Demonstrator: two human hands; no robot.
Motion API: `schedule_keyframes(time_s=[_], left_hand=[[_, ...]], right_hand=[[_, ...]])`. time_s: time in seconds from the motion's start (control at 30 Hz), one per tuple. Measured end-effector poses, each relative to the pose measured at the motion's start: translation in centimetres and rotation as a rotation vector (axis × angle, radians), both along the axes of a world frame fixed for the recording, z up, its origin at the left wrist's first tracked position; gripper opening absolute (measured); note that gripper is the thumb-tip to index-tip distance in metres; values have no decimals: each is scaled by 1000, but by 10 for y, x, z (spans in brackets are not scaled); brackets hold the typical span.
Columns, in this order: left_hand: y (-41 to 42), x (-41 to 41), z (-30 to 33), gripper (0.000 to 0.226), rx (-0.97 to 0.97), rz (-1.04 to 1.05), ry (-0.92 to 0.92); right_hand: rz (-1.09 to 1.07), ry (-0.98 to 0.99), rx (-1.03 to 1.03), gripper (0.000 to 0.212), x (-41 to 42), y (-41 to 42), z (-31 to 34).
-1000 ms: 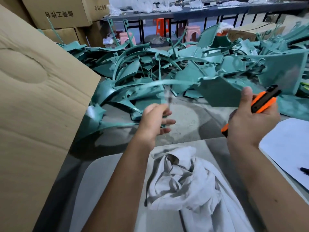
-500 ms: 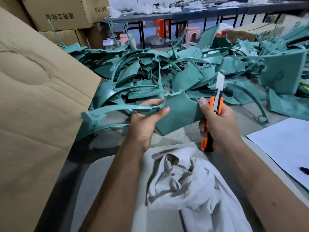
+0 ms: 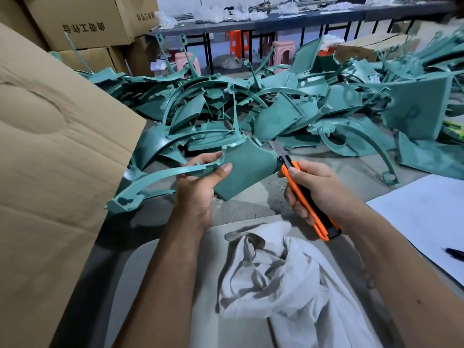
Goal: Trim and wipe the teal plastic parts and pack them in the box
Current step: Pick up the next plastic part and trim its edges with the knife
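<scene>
left hand grips teal part | right hand grips knife beside it

Light even and soft, moderately bright, no hard glare. Brightest patch at far back wall, washed out pale above long bench. Cardboard flap at left throws broad dark shadow onto floor beneath it. Soft shadows under both forearms fall across white cloth. White paper sheet at right nearly blown out. Mild sheen on teal plastic pile. Wide-angle bend strong at edges; top right corner smeared, blurred. Centre fairly sharp, slight compression softness throughout.
</scene>
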State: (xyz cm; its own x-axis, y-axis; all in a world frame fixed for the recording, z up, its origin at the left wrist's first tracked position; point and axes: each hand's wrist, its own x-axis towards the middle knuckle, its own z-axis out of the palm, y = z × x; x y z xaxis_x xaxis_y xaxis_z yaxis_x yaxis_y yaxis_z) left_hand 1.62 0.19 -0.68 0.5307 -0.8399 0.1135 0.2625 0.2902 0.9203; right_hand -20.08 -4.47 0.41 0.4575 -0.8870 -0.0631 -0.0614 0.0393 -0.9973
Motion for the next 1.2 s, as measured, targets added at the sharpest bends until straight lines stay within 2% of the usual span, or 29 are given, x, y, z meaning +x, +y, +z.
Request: schedule_keyframes(time_s=[0.13, 0.27, 0.37, 0.47, 0.57, 0.67, 0.77, 0.83, 0.9, 1.1, 1.2], left_hand=[[1, -2, -2, 34, -39, -1, -56], [-1, 6, -7, 31, -29, 45, -45], [-2, 6, -7, 27, -53, 57, -124], [-2, 3, -8, 29, -79, 57, -221], [-2, 5, -10, 30, -90, 72, -244], [-2, 7, -8, 30, -97, 86, -211], [-1, 5, -6, 32, -114, 99, -304], [1, -2, -3, 38, -168, 81, -424], [2, -8, -2, 42, -223, 79, -478], [2, -12, -2, 40, -298, 38, -516], [0, -5, -7, 26, -268, 21, -518]], right_hand=[[52, 19, 105, 25, -13, -9, 1], [21, 208, 86, 25, -12, -11, -8], [-65, 34, -14, 25, -5, -9, -9], [0, -87, -4, 25, -1, -7, -6], [33, 44, 53, 25, -7, -12, -10], [-25, 207, 40, 26, -10, -15, -17], [-134, -25, -116, 11, -3, -11, -15], [-97, -221, -181, 7, 3, -5, -10], [-19, -302, -200, 9, 7, 1, -6], [85, -185, -204, 11, 2, 6, 1], [110, -60, -160, 20, -7, 1, 1]])
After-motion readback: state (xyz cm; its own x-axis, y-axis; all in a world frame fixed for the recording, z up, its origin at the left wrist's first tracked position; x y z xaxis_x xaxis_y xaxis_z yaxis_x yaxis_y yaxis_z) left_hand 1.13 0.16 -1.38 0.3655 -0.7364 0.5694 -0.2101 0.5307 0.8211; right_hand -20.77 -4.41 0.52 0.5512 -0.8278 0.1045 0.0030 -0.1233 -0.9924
